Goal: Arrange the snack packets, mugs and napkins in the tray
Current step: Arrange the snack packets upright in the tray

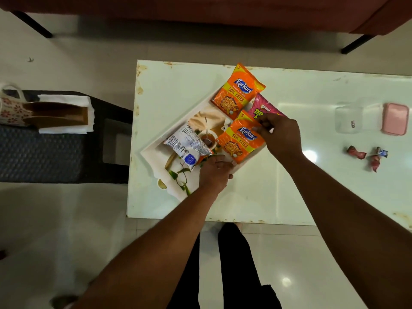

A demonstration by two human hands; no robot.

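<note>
White and glossy, the table (289,186) fills the head view, with the printed tray (156,148) set cornerwise near its left end. Your right hand (281,137) pinches the top edge of an orange Kurkure packet (239,141) lying at the tray's right side. Your left hand (215,175) rests on the tray's near rim with fingers together, touching nothing else that you can make out. A second Kurkure packet (238,91) leans over the far corner, a pink Bingo packet (264,108) sits just beside it, and a white packet (189,144) lies back-up in the middle. Off the table to your left, a floral mug (11,108) and folded napkins (64,99) wait on a dark stool (44,152). Wrapped sweets (356,152) lie well apart at the right.
</note>
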